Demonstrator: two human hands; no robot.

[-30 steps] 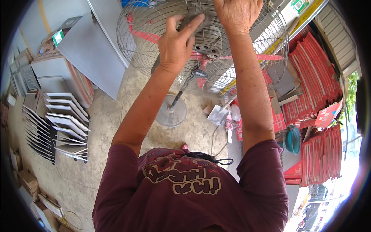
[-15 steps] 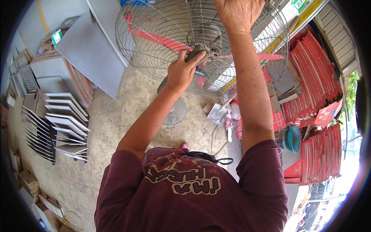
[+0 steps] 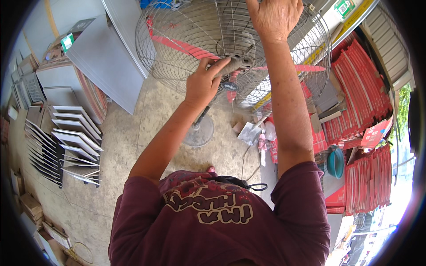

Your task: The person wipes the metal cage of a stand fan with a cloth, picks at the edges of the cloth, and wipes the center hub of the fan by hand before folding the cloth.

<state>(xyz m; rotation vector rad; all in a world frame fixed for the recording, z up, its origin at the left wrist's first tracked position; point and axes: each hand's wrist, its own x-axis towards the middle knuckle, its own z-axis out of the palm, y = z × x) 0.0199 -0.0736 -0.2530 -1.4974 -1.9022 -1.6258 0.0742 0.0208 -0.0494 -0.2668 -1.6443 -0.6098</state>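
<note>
Fan (image 3: 242, 63), head view: standing fan right in front of me, top centre, its upper edge cut off by the frame.
Wire guard (image 3: 138, 48): round cage, thin dull wires, spans both sides of my hands.
Blades (image 3: 182, 48): red, seen through the wires, one long one to the left.
Base (image 3: 198, 135): round, grey, on the concrete floor (image 3: 133, 155), lower than my left wrist in view.
Left hand (image 3: 200, 88): over the guard, left of the fan's middle; fingers (image 3: 220, 66) pinching a grey-brown wad (image 3: 231, 67), index laid along it, another bent. Wad sits at the grey holed centre; exact contact unclear.
Right hand (image 3: 276, 22): raised at the guard's upper right, back of hand toward me; fingertips run out of frame, so can't tell if they grip anything.
Panels (image 3: 76, 137): white-edged, racked in a row, floor left.
Grey sheet (image 3: 106, 62): big, leaning, upper left.
Red boxes (image 3: 361, 88): flat, stacked, right side.
Teal basin (image 3: 335, 163): beside the lower red stack.
Shirt (image 3: 217, 239): mine, maroon, short sleeves, bottom centre.
</note>
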